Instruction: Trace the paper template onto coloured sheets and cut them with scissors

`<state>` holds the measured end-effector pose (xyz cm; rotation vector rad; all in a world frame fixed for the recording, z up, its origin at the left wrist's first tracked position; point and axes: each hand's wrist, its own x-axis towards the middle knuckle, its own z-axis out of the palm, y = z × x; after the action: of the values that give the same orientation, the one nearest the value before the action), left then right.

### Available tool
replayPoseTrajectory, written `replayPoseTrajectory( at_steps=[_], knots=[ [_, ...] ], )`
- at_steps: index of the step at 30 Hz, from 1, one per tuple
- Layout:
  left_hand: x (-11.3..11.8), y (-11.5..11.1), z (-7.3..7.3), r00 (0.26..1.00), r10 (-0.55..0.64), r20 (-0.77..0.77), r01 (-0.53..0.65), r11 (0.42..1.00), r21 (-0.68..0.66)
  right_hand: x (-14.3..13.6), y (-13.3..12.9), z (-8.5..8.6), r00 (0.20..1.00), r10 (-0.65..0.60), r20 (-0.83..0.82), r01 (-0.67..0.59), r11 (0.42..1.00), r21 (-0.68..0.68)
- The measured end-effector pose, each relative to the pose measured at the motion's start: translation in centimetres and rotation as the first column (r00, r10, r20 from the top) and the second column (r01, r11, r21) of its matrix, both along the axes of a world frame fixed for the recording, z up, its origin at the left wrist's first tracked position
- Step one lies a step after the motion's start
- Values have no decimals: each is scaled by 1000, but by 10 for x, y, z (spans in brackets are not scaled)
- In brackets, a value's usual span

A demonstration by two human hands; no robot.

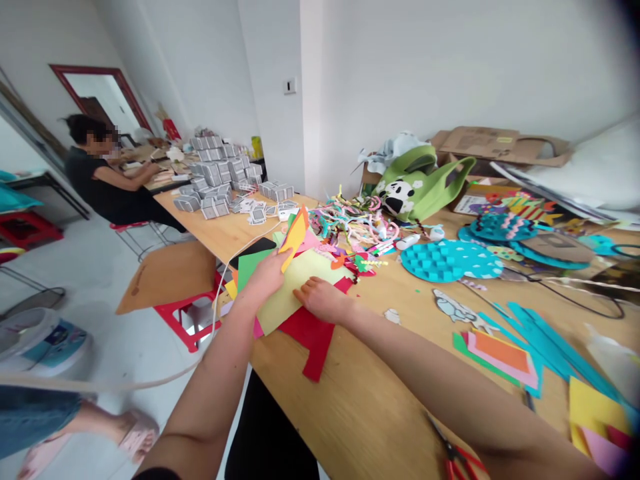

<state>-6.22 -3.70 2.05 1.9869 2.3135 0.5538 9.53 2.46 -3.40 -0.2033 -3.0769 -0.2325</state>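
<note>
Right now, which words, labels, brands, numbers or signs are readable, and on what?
None legible.
Bucket: label too blurred to read.
Stacked bundles: print too small.
Cardboard: faint marks, unreadable.
White label beside the panda bag: too small.
Brown piece on the red stool: dark mark, unclear.

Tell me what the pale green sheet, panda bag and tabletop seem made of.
Pale green sheet: likely felt or paper, thin, evenly matte.
Panda bag: probably felt, dull surface, bending handles.
Tabletop: wood or wood-look laminate, faint grain, slight sheen.
</note>
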Motion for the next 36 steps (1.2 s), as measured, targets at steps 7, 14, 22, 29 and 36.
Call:
replayPoseTrajectory(
  at_steps=[7,14,22,29,36],
  knots=[
    [-7,3,2,999,16,31,-16,1000,-4,13,22,14,930,-163,-329,120,982,-148],
    [-7,6,-7,998,-21,67,22,999,-27,60,78,47,232,-761,-605,-353,514,-782],
    [18,1,-18,999,-28,-45,21,987,-160,119,85,86,-106,-952,-286,-783,257,-566],
    [42,-5,-32,973,-106,-205,70,982,-174,155,59,100,-129,-970,-205,-815,221,-535],
    [46,-7,-35,977,-108,-183,72,979,-192,191,36,81,45,-882,-469,-562,366,-742]
  ],
)
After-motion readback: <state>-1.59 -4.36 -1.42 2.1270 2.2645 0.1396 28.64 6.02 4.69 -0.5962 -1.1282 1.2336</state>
